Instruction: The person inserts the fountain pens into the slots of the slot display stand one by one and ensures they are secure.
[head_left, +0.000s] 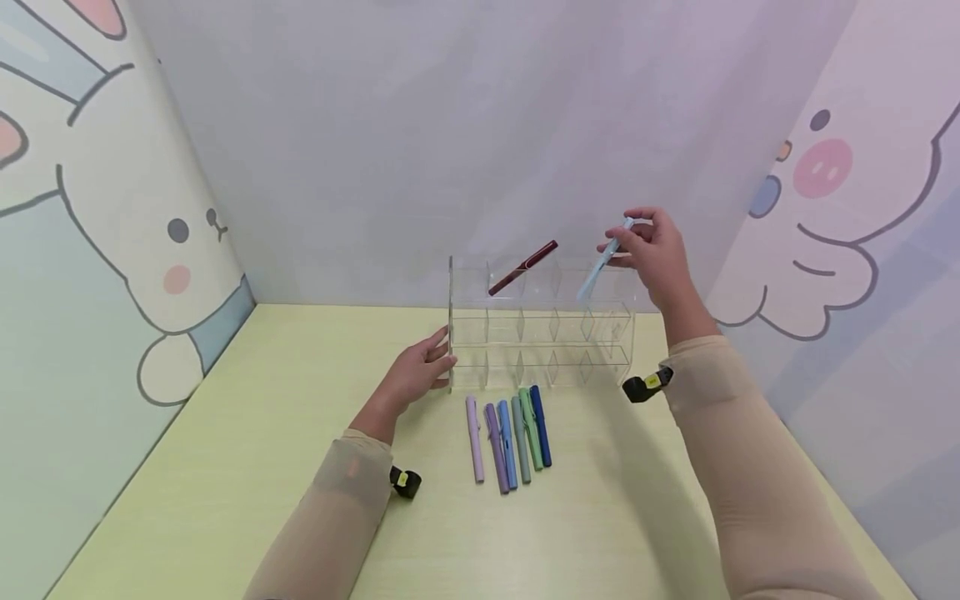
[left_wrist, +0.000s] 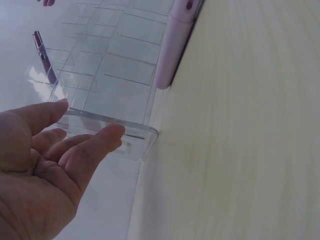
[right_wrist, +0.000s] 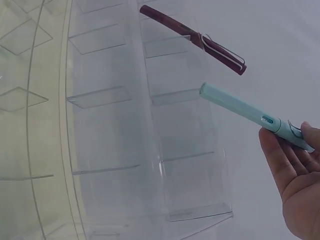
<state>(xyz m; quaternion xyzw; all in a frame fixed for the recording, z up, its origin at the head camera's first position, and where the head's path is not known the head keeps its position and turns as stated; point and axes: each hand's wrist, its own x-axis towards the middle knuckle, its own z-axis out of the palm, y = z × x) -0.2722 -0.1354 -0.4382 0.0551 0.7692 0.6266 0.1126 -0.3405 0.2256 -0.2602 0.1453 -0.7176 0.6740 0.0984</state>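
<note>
A clear acrylic pen rack [head_left: 538, 346] with stepped, divided compartments stands at the back of the table. My left hand [head_left: 420, 368] is at its left side panel [left_wrist: 110, 122], fingers extended and touching near the panel's edge. Above the rack's upper right, my right hand [head_left: 651, 248] pinches a light blue pen [head_left: 600, 268] by its clip end between thumb and fingers. The pen slants, its other end pointing down toward the top row, as the right wrist view also shows. A dark red pen [head_left: 523, 267] leans tilted in the top row, left of the held pen.
In front of the rack lie several pens: a pale lilac pen [head_left: 475, 439], a purple pen [head_left: 497, 450], a blue pen [head_left: 507, 446], a grey-green pen [head_left: 521, 440], a green pen [head_left: 531, 429] and a dark blue pen [head_left: 541, 427]. A curtain [head_left: 360, 167] hangs behind the table.
</note>
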